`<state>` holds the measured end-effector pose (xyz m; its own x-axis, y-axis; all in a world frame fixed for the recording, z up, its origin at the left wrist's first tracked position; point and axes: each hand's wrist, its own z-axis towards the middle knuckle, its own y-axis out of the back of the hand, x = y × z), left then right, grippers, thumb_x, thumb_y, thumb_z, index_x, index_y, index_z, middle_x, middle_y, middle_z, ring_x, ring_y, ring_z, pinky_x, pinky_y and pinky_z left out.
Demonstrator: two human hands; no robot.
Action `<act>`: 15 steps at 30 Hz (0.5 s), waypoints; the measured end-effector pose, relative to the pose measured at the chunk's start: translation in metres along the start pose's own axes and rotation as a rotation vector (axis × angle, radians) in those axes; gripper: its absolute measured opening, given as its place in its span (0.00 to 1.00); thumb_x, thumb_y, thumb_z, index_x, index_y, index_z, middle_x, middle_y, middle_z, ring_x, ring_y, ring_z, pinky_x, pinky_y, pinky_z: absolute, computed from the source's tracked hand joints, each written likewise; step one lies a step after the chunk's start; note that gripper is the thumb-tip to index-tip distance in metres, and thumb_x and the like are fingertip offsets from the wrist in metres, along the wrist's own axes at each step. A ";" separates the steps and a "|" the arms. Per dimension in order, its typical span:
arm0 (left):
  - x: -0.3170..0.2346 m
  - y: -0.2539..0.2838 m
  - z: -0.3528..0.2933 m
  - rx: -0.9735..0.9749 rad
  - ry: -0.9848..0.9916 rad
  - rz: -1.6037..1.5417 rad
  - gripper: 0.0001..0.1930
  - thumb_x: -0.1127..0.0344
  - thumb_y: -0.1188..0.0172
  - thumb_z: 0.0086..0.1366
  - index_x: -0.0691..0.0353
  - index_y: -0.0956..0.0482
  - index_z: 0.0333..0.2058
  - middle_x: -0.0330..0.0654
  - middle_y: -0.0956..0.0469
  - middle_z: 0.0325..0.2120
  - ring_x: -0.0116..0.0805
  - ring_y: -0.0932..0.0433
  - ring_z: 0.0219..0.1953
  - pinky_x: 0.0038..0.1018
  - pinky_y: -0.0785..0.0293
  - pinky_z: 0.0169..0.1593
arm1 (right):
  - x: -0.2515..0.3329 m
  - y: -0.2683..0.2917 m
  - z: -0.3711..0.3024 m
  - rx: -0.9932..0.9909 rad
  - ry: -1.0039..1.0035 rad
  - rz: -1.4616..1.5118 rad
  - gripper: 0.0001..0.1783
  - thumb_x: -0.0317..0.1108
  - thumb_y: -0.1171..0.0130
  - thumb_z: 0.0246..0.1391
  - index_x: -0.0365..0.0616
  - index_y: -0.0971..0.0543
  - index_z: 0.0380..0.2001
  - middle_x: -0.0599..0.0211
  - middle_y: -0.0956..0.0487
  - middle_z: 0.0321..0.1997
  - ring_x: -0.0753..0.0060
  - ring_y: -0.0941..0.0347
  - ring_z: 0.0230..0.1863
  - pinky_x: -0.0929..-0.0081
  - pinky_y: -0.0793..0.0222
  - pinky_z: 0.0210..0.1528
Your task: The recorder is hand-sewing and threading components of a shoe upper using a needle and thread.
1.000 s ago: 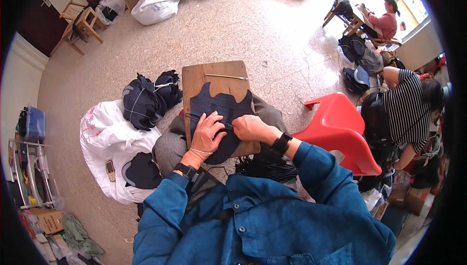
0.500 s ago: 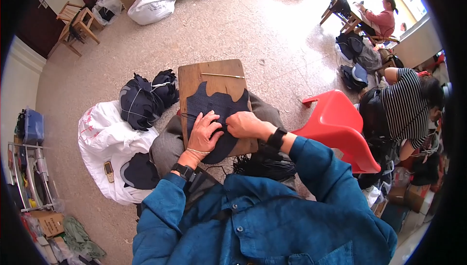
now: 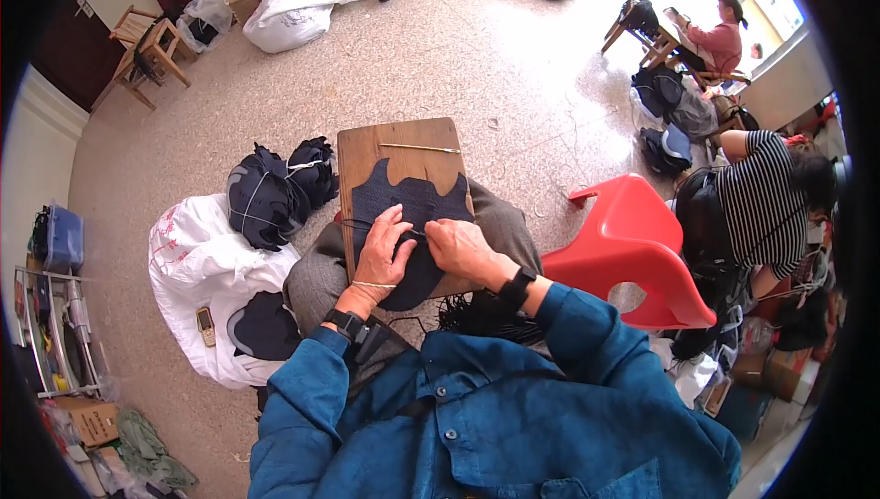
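Observation:
A dark navy knitted fabric piece [image 3: 412,189], shaped like a shoe upper, lies flat on a wooden board [image 3: 367,143] across my lap. My left hand [image 3: 378,252] rests on its left side, thumb apart from the fingers, which lie on the fabric. A thin dark cord [image 3: 357,223] loops out at the fabric's left edge beside this hand. Just to the right, my right hand [image 3: 458,247] is closed in a pinch at the fabric's middle, on what looks like the dark cord. Its fingertips partly hide the strand. Beyond the fabric, a thin needle-like tool [image 3: 420,147] lies on the board.
Left of my knees are tied bundles of dark pieces [image 3: 266,197] and a white sack [image 3: 183,261] with a phone [image 3: 205,326] on it. A red plastic chair [image 3: 632,242] stands at right, near a person in stripes [image 3: 765,187]. Another person [image 3: 720,41] sits farther back.
My right hand has shifted slightly and turned, still pinched close to the left hand. The left hand stays nearly in place on the fabric.

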<state>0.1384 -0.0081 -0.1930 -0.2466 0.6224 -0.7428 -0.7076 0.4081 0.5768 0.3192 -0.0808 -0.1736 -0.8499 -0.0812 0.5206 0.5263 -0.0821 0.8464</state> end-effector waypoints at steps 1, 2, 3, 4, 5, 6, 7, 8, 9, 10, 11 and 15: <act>0.003 -0.001 0.001 -0.039 0.025 -0.073 0.13 0.72 0.37 0.61 0.64 0.22 0.45 0.49 0.27 0.57 0.50 0.28 0.60 0.40 0.36 0.65 | 0.003 -0.004 0.004 -0.054 -0.002 0.005 0.06 0.31 0.48 0.55 0.39 0.25 0.28 0.47 0.21 0.26 0.41 0.22 0.30 0.49 0.26 0.34; 0.005 -0.002 0.002 -0.055 0.002 -0.058 0.11 0.75 0.38 0.61 0.65 0.21 0.43 0.50 0.28 0.57 0.50 0.26 0.58 0.37 0.31 0.61 | 0.005 -0.005 0.005 -0.037 -0.030 -0.007 0.06 0.31 0.46 0.55 0.41 0.25 0.28 0.48 0.21 0.27 0.42 0.22 0.31 0.49 0.27 0.34; 0.008 -0.002 0.003 -0.054 0.001 -0.057 0.11 0.75 0.38 0.61 0.65 0.21 0.43 0.50 0.28 0.57 0.50 0.26 0.58 0.37 0.31 0.61 | 0.005 -0.005 0.003 -0.039 -0.030 -0.007 0.06 0.31 0.46 0.55 0.41 0.25 0.28 0.48 0.21 0.27 0.42 0.22 0.31 0.49 0.27 0.34; 0.008 -0.002 0.004 -0.042 -0.008 -0.016 0.11 0.75 0.37 0.59 0.65 0.20 0.41 0.50 0.27 0.55 0.50 0.25 0.56 0.37 0.31 0.59 | 0.006 -0.001 -0.001 -0.055 -0.021 0.014 0.06 0.32 0.45 0.55 0.41 0.25 0.28 0.49 0.22 0.28 0.42 0.22 0.32 0.50 0.27 0.35; 0.009 -0.003 0.006 -0.029 -0.016 0.024 0.10 0.75 0.36 0.57 0.64 0.19 0.40 0.49 0.27 0.54 0.49 0.25 0.54 0.37 0.30 0.58 | 0.007 0.003 -0.005 -0.072 -0.011 0.035 0.06 0.32 0.45 0.55 0.41 0.26 0.28 0.49 0.23 0.28 0.43 0.23 0.33 0.50 0.27 0.36; 0.011 -0.002 0.009 -0.030 -0.013 0.024 0.10 0.75 0.36 0.57 0.64 0.19 0.40 0.49 0.27 0.54 0.49 0.25 0.54 0.37 0.30 0.58 | 0.006 0.005 -0.007 -0.069 -0.010 0.036 0.06 0.32 0.45 0.55 0.41 0.26 0.28 0.49 0.23 0.28 0.43 0.23 0.33 0.50 0.27 0.36; 0.011 -0.001 0.015 -0.006 -0.042 0.062 0.10 0.74 0.35 0.55 0.63 0.19 0.38 0.48 0.26 0.50 0.48 0.25 0.51 0.37 0.30 0.56 | 0.005 0.008 -0.011 -0.126 -0.010 0.077 0.06 0.32 0.44 0.55 0.41 0.26 0.28 0.50 0.23 0.28 0.43 0.23 0.34 0.51 0.27 0.37; 0.011 0.001 0.020 0.019 -0.070 0.099 0.10 0.74 0.33 0.53 0.62 0.19 0.36 0.46 0.26 0.47 0.46 0.25 0.49 0.37 0.30 0.53 | 0.005 0.009 -0.013 -0.183 -0.010 0.119 0.06 0.31 0.44 0.55 0.41 0.26 0.28 0.51 0.24 0.28 0.44 0.23 0.35 0.52 0.28 0.38; 0.011 0.003 0.022 0.020 -0.069 0.099 0.10 0.74 0.33 0.53 0.62 0.19 0.36 0.46 0.26 0.47 0.46 0.25 0.49 0.37 0.30 0.53 | 0.004 0.006 -0.014 -0.183 -0.011 0.120 0.06 0.31 0.44 0.55 0.41 0.26 0.28 0.51 0.24 0.28 0.44 0.23 0.35 0.52 0.28 0.38; 0.010 0.004 0.026 0.066 -0.066 0.104 0.09 0.74 0.33 0.52 0.62 0.19 0.35 0.47 0.26 0.45 0.47 0.26 0.49 0.37 0.30 0.53 | 0.002 0.003 -0.013 -0.178 -0.020 0.098 0.05 0.31 0.43 0.55 0.41 0.26 0.28 0.52 0.24 0.29 0.45 0.24 0.36 0.53 0.28 0.39; 0.010 0.005 0.029 0.112 -0.063 0.109 0.09 0.74 0.33 0.52 0.63 0.19 0.34 0.47 0.26 0.43 0.47 0.26 0.49 0.37 0.30 0.54 | 0.000 0.000 -0.013 -0.174 -0.028 0.075 0.05 0.30 0.43 0.55 0.41 0.26 0.28 0.53 0.24 0.29 0.46 0.24 0.37 0.53 0.28 0.40; 0.007 0.008 0.034 0.129 -0.064 0.118 0.07 0.73 0.32 0.51 0.62 0.20 0.30 0.45 0.27 0.40 0.45 0.26 0.47 0.38 0.30 0.51 | -0.001 -0.001 -0.005 -0.108 -0.093 0.131 0.05 0.31 0.43 0.55 0.41 0.24 0.28 0.55 0.23 0.31 0.47 0.24 0.39 0.54 0.28 0.42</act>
<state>0.1536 0.0222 -0.1815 -0.2775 0.7107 -0.6465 -0.5847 0.4090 0.7006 0.3194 -0.0857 -0.1752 -0.7703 -0.0065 0.6376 0.6278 -0.1829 0.7566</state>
